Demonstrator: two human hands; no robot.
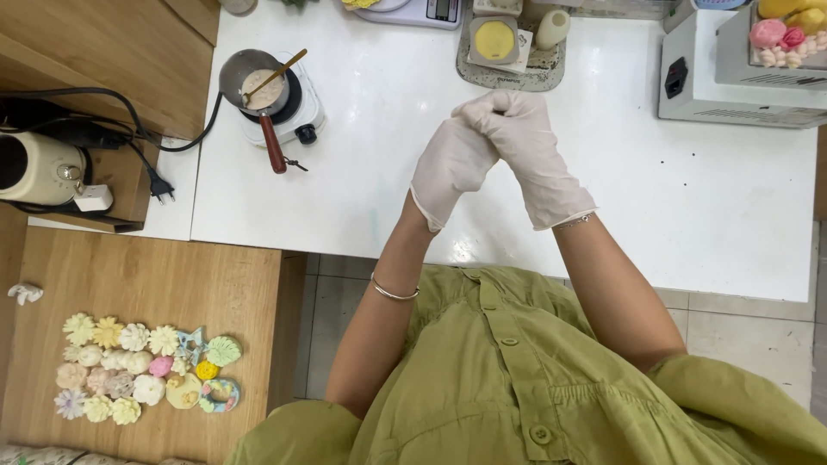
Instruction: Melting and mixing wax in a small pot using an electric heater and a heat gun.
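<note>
White latex gloves cover both hands, which meet above the middle of the white table point(689, 224). The right hand point(521, 146) is clenched, its fingers pinching the glove fingertips of the left hand point(452, 168); the left hand's fingers point up into that grip, loosely bunched, holding nothing of their own. The two hands touch at the fingertips and hang over bare tabletop. A thin silver bangle point(394, 293) circles the left forearm, and a fine bracelet point(575, 221) sits just under the cuff of the right glove. The person wears an olive green buttoned shirt point(508, 379).

Well to the left on the table, a small metal saucepan point(250, 82) with a red-brown handle stands on a white electric hotplate point(297, 112); a wooden stick point(280, 71) leans in its pale contents. At the far edge, a round yellow piece point(494, 40) lies in a square mould, beside a cream pillar candle point(552, 28). A white machine point(732, 82) occupies the far right corner, with pink and yellow flower shapes on top. On the lower wooden surface point(250, 284) at left, pastel flower-shaped pieces point(142, 370) lie in rows, and a cream kettle point(34, 168) sits by a black cable.
</note>
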